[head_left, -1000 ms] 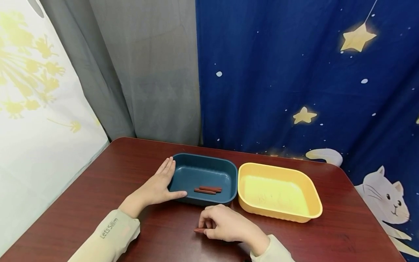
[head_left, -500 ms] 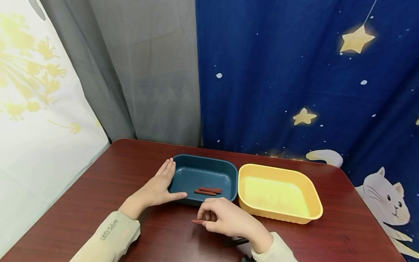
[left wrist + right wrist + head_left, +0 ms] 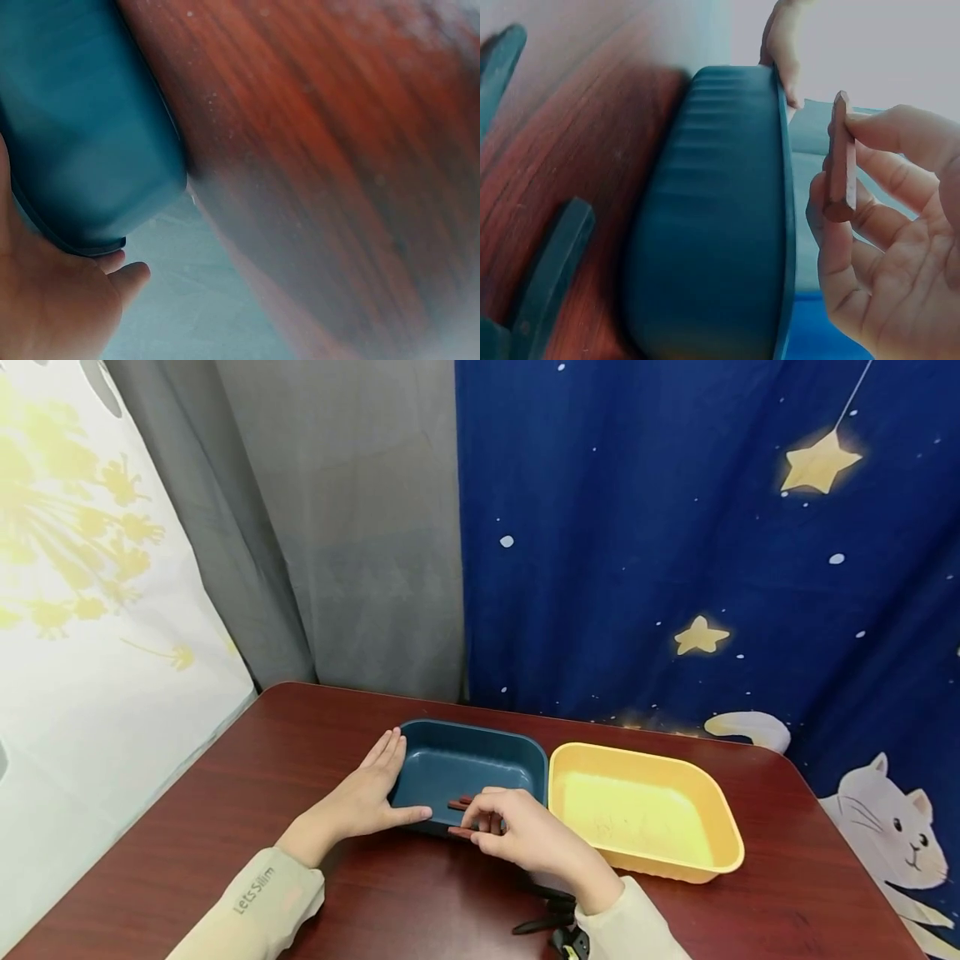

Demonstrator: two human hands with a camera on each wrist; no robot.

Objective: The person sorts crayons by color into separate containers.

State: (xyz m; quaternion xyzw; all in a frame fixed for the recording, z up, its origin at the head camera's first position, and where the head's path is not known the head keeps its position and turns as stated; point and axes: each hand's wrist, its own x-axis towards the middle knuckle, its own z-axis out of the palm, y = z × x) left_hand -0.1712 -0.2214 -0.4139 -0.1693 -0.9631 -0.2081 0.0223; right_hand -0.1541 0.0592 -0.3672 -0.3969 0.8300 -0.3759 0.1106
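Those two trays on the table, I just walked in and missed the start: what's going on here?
A person sits at a dark red table. Their left hand rests against the side of a teal tray, steadying it. Their right hand pinches a small reddish-brown stick at the tray's near rim. More sticks of the same kind lie inside the teal tray. The yellow tray beside it looks empty.

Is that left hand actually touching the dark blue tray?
Touching. In the head view the left hand lies flat against the blue tray's side, thumb along its near wall; the right wrist view shows fingertips on its rim.
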